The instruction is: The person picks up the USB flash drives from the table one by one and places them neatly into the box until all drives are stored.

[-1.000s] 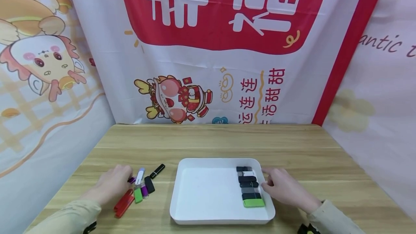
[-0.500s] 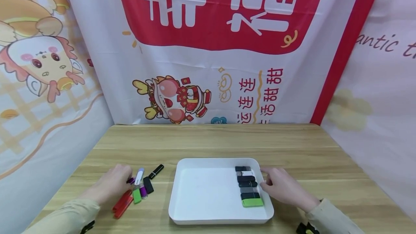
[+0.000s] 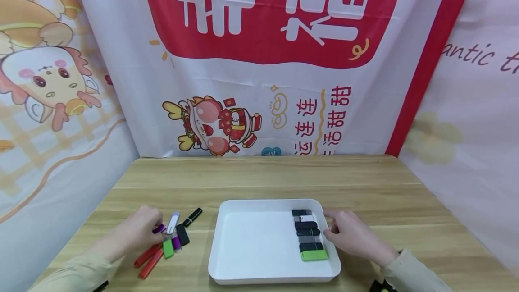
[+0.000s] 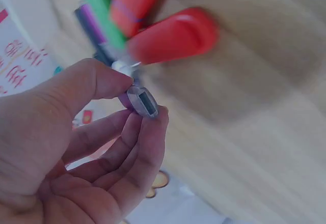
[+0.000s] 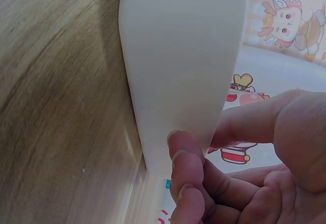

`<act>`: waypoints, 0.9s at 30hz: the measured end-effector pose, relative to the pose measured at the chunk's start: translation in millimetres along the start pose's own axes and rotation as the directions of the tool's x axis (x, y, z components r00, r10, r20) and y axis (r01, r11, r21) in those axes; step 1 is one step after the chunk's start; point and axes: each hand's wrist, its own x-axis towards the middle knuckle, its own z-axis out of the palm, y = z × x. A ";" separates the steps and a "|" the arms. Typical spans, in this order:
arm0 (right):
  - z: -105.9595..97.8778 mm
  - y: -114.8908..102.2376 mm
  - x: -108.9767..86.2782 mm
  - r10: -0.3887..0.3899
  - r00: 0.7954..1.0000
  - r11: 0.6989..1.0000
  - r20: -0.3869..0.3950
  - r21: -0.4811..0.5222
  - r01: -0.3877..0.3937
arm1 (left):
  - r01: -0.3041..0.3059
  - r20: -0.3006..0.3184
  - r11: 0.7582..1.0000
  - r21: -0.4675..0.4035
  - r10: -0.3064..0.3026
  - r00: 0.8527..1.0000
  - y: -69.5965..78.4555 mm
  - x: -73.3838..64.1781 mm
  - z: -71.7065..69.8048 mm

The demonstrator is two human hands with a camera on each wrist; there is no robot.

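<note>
My left hand (image 3: 138,230) pinches a purple USB stick (image 3: 159,229) between thumb and fingers; in the left wrist view the metal plug end of this stick (image 4: 142,102) faces the camera. Close by lie a white-and-lilac USB stick (image 3: 173,222), a black one (image 3: 183,234), a green one (image 3: 168,248) and two red ones (image 3: 151,263). My right hand (image 3: 354,237) grips the right wall of a white tray (image 3: 213,247). In the right wrist view its fingers (image 5: 186,170) press the outer wall and the thumb passes behind the edge.
Several USB sticks stand in a column along the tray's right side, with a green one (image 3: 314,255) nearest me. A slim black stick (image 3: 192,216) lies left of the tray. Printed cloths (image 3: 259,102) hang around the wooden table (image 3: 259,177).
My left hand has risen slightly from the pile with the purple USB stick, and the red sticks show more. The right hand stays on the tray. The head view has shifted a little.
</note>
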 end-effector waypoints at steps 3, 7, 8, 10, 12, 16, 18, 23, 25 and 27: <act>0.4 0.3 0.1 0.007 1.000 1.000 0.005 0.004 -0.007 | -0.063 -0.072 0.998 0.017 0.064 0.995 2.9 3.7 -8.7; 0.6 0.5 0.3 0.014 1.000 1.000 0.004 0.001 -0.014 | -0.086 -0.168 0.995 0.051 0.094 0.981 13.7 13.9 -21.9; 0.5 0.3 0.3 0.018 1.000 1.000 0.007 0.003 -0.018 | -0.082 -0.177 0.996 0.044 0.088 0.980 18.0 16.7 -24.8; 0.4 -0.2 0.4 0.025 1.000 1.000 0.013 0.002 -0.025 | -0.087 -0.180 0.996 0.025 0.090 0.980 27.8 23.1 -29.5; 0.2 -0.7 0.3 0.031 0.999 1.000 0.017 0.003 -0.031 | -0.109 -0.181 0.994 0.006 0.108 0.978 39.3 30.1 -31.5; -0.9 -0.9 -0.1 0.023 1.000 1.000 0.014 0.005 -0.023 | -0.198 -0.177 0.980 -0.012 0.193 0.965 62.5 47.5 -29.2; -1.0 -0.3 0.1 0.019 1.000 1.000 0.014 0.003 -0.019 | -0.251 -0.175 0.968 -0.006 0.246 0.953 71.8 56.5 -26.4; -1.0 1.1 1.6 0.029 0.999 1.000 0.020 -0.001 -0.029 | -0.301 -0.116 0.953 -0.008 0.299 0.947 90.4 76.6 -21.8; -1.0 1.4 2.1 0.032 0.999 0.999 0.018 0.000 -0.032 | -0.298 -0.068 0.954 -0.015 0.297 0.953 96.7 83.0 -20.6; -1.1 1.7 2.6 0.033 0.999 0.999 0.016 0.000 -0.033 | -0.297 -0.021 0.955 -0.018 0.296 0.955 102.2 88.8 -19.6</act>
